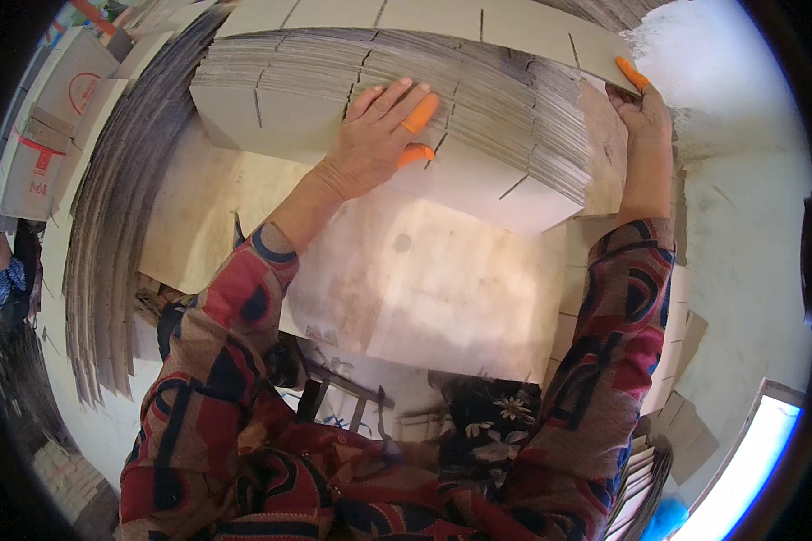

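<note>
In front of me lies a thick stack of slotted cardboard strips, their cut slots lined up in dark rows. My left hand rests on the stack, its fingers stretched over the layered edges and its thumb against the front face. Orange covers sit on the thumb and one finger. Behind the stack, a long slotted cardboard strip runs across the top of the view. My right hand is closed on that strip's right end, an orange-covered digit on its upper face and the other fingers partly hidden below.
A wooden tabletop spreads beneath the stack. Tall piles of cardboard sheets stand at the left, beside cartons with red print. A pale wall rises close on the right. More cardboard pieces lie at lower right.
</note>
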### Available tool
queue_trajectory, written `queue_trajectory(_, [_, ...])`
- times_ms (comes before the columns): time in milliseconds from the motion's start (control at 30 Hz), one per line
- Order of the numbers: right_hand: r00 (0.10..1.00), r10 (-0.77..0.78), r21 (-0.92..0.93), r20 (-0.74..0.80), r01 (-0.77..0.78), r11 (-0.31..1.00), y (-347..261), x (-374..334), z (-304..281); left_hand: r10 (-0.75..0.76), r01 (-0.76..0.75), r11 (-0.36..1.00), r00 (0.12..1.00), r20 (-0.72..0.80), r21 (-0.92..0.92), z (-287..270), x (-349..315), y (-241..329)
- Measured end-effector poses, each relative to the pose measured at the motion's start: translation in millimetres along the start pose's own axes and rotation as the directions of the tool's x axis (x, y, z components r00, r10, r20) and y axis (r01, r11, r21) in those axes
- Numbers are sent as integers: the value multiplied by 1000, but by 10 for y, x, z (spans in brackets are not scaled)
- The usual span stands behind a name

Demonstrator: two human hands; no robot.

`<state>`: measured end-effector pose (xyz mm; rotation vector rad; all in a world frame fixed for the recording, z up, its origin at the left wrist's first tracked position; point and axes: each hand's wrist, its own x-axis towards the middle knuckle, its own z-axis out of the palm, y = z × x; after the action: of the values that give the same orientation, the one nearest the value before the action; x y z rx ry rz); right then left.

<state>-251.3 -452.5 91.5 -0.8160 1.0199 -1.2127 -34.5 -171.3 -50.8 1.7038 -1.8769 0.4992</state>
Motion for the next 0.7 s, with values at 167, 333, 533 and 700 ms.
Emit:
queue_trajectory(167, [996, 11, -105, 92, -1, 994, -260, -168, -39, 4, -5, 999, 999, 34, 43, -16, 40, 5])
queue_trajectory(333, [986, -77, -113, 148, 94, 989, -3, -785, -44, -23, 24, 1000, 994, 111, -7, -121, -30, -48])
queue_trajectory(533, [963, -199, -296, 183, 247, 923, 116, -1469, -933, -13, 52, 974, 984, 175, -221, -292, 65, 17])
queue_trajectory(700, [991, -22, 12, 132, 20, 1000, 223, -2027, -1319, 65, -84, 987, 989, 133, 139, -314, -265, -127])
